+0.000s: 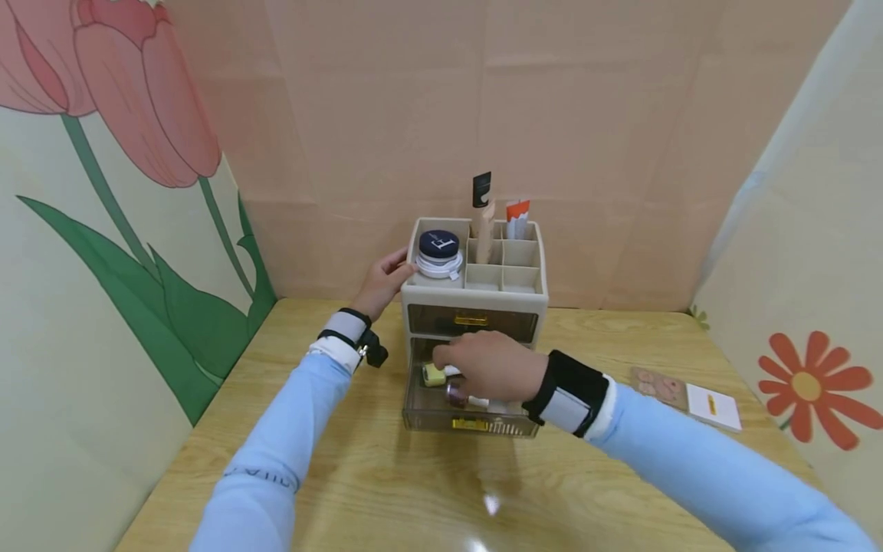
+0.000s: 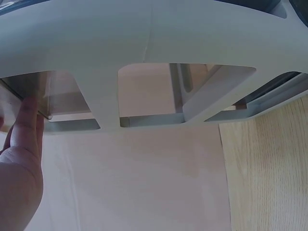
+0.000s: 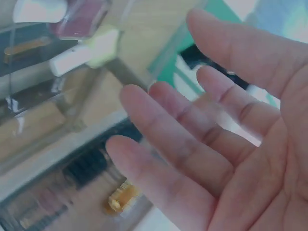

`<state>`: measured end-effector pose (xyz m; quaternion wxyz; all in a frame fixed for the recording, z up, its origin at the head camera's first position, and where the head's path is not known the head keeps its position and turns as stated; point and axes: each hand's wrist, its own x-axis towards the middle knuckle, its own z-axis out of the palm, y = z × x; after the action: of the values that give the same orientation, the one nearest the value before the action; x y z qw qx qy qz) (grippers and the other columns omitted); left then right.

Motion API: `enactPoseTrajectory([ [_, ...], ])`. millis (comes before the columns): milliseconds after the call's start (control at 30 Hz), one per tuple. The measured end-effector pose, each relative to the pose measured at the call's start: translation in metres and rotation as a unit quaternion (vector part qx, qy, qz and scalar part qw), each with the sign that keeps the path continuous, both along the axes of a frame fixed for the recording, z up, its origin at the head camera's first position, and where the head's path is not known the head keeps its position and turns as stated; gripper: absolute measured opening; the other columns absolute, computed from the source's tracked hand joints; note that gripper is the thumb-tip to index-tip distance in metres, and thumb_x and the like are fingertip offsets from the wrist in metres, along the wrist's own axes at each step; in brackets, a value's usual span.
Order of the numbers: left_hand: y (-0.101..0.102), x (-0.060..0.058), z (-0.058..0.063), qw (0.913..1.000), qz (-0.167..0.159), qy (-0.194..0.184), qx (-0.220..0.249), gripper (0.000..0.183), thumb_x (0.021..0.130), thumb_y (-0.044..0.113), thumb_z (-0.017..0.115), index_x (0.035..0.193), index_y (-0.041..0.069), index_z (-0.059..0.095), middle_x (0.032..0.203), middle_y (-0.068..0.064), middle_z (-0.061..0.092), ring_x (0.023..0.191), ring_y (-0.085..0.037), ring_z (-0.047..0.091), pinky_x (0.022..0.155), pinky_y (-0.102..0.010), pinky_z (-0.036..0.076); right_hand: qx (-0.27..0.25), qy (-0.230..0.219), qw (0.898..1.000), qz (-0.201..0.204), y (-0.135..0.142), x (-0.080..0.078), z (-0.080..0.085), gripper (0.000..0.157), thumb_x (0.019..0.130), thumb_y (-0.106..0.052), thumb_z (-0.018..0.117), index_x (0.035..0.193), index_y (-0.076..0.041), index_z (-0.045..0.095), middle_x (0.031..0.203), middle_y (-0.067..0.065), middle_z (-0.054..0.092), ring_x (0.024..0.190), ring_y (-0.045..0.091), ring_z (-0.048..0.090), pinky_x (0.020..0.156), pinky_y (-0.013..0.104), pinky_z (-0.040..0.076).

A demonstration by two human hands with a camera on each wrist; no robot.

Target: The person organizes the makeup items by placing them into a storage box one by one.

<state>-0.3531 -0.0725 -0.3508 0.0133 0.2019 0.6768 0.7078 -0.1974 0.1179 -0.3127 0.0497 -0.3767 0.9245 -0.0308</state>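
A cream cosmetics organizer [image 1: 476, 295] stands on the table, its lower clear drawer [image 1: 428, 420] pulled out. My left hand [image 1: 382, 287] rests against the organizer's left side near the top; in the left wrist view, straight fingers of that hand [image 2: 21, 168] reach up to the side frame [image 2: 96, 38]. Over the drawer hovers my right hand [image 1: 493, 366], its fingers spread loosely with nothing in them in the right wrist view. Inside the drawer are a yellow bottle [image 3: 106, 45] with a white cap and a dark reddish bottle [image 1: 455, 393]. My right hand hides part of the drawer.
On the organizer's top sit round compacts [image 1: 439, 245], a beige tube [image 1: 486, 234] with a black end and an orange-and-white tube [image 1: 517, 218]. The upper drawer [image 1: 441, 319] is closed. A flat palette [image 1: 662, 386] with a white card part [image 1: 713, 406] lies to the right.
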Motion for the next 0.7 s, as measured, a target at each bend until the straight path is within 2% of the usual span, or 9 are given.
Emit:
enactPoseTrajectory([
  [167, -0.001, 0.000, 0.000, 1.0000, 0.000, -0.004, -0.005, 0.049, 0.097, 0.012, 0.056, 0.144, 0.007, 0.046, 0.137, -0.017, 0.052, 0.117, -0.026, 0.055, 0.092, -0.036, 0.049, -0.022, 0.062, 0.998, 0.006, 0.005, 0.028, 0.003, 0.023, 0.084, -0.022, 0.077, 0.103, -0.018, 0.064, 0.087, -0.004, 0.064, 0.072, 0.010, 0.059, 0.060, 0.027, 0.050],
  [300, -0.001, 0.000, 0.000, 0.9999, 0.000, -0.007, -0.011, 0.050, 0.097, 0.014, 0.056, 0.145, 0.008, 0.045, 0.138, -0.016, 0.051, 0.119, -0.026, 0.054, 0.093, -0.037, 0.049, -0.039, 0.110, 0.993, 0.022, 0.008, 0.050, -0.010, 0.028, 0.079, -0.015, 0.081, 0.099, -0.015, 0.062, 0.083, -0.003, 0.062, 0.065, 0.009, 0.057, 0.051, 0.022, 0.045],
  [433, -0.001, 0.000, 0.000, 0.9999, -0.002, -0.008, -0.011, 0.050, 0.097, 0.014, 0.056, 0.145, 0.008, 0.045, 0.139, -0.016, 0.051, 0.120, -0.027, 0.053, 0.094, -0.037, 0.048, -0.062, 0.205, 0.976, 0.045, 0.010, 0.068, -0.030, 0.023, 0.080, -0.009, 0.076, 0.098, -0.013, 0.062, 0.085, -0.001, 0.062, 0.062, 0.009, 0.057, 0.041, 0.019, 0.035],
  [567, -0.002, -0.001, 0.000, 0.9999, -0.004, -0.005, -0.008, 0.050, 0.096, 0.014, 0.056, 0.145, 0.006, 0.045, 0.139, -0.016, 0.051, 0.119, -0.027, 0.054, 0.094, -0.036, 0.048, -0.074, 0.269, 0.959, 0.058, 0.009, 0.077, -0.048, 0.019, 0.080, -0.001, 0.070, 0.093, -0.013, 0.062, 0.083, -0.002, 0.060, 0.058, 0.007, 0.052, 0.037, 0.018, 0.024],
  [700, -0.002, -0.003, -0.001, 1.0000, -0.007, -0.004, -0.005, 0.051, 0.097, 0.013, 0.056, 0.145, 0.006, 0.044, 0.140, -0.017, 0.050, 0.120, -0.027, 0.053, 0.095, -0.037, 0.048, -0.054, 0.275, 0.958, 0.064, 0.008, 0.079, -0.062, 0.028, 0.073, 0.007, 0.069, 0.093, -0.011, 0.060, 0.078, -0.002, 0.053, 0.056, 0.006, 0.043, 0.039, 0.017, 0.022],
])
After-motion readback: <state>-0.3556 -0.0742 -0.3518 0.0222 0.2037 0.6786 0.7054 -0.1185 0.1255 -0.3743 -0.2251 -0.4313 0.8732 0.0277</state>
